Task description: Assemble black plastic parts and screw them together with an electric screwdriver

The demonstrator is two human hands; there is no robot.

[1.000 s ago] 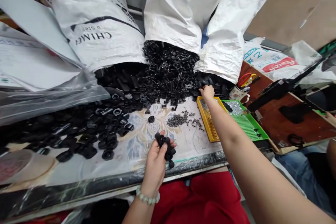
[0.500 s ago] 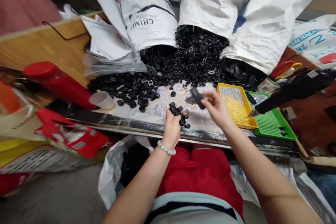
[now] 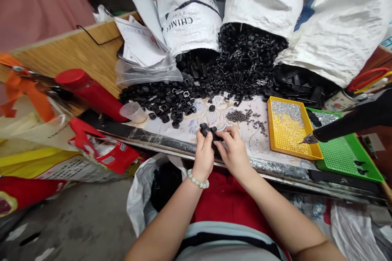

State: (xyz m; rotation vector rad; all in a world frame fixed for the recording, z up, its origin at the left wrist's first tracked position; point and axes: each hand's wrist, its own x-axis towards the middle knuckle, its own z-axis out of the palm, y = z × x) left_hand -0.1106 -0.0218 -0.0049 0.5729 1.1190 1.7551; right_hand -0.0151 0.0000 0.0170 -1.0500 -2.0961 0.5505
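Above the table's front edge, my left hand (image 3: 204,155) is closed around a black plastic part with round knobs (image 3: 208,129). My right hand (image 3: 235,151) meets it from the right, with thumb and fingers pinched at the part's right side. A black piece between the two hands is mostly covered by fingers, so I cannot tell whether it is joined to the knobbed part. Just beyond my hands a single small black cap (image 3: 212,108) lies on the patterned table cover (image 3: 196,116). Small dark bits (image 3: 239,116) are scattered behind my right hand.
Heaps of black plastic parts (image 3: 245,61) spill from white sacks (image 3: 260,0) at the back. On the right are a yellow tray (image 3: 294,153), a green tray (image 3: 333,163) and a black electric screwdriver (image 3: 352,122). A red bottle (image 3: 88,91) and clear cup (image 3: 134,112) stand left.
My right hand has moved left and down, bringing the black piece it held to the knobbed part in my left hand. The view has shifted, so the trays sit further right.
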